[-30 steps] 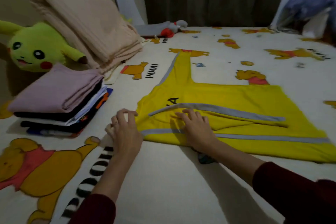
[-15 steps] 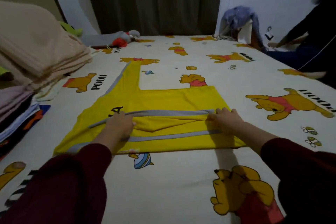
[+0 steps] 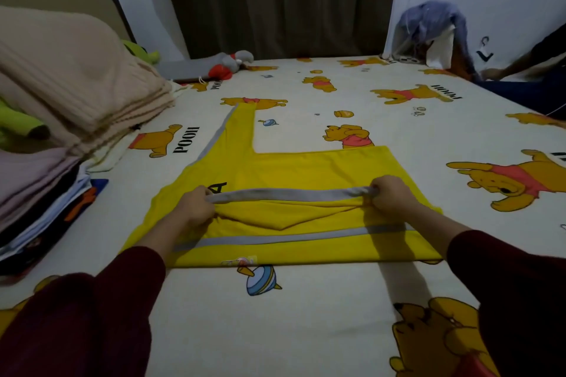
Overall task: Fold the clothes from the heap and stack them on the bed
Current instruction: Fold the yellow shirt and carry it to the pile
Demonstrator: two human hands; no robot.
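A yellow shirt (image 3: 306,168) with grey stripes lies spread on the cartoon-print bed sheet (image 3: 306,315), one sleeve stretched away from me. My left hand (image 3: 194,208) grips the left end of the folded-in sleeve's grey stripe. My right hand (image 3: 390,197) grips the right end of the same stripe, and the cloth is lifted slightly between them. A stack of folded clothes (image 3: 39,193) stands at the left edge of the bed.
A folded beige blanket (image 3: 76,76) lies on a green plush toy (image 3: 18,122) at the left. A grey and red plush toy (image 3: 226,66) lies at the far side. A purple cloth heap (image 3: 435,27) and another person's arm (image 3: 526,61) are at the far right.
Both hands went from pressing flat on the shirt to gripping the ends of the grey-striped sleeve. The view has swung right, off the stack.
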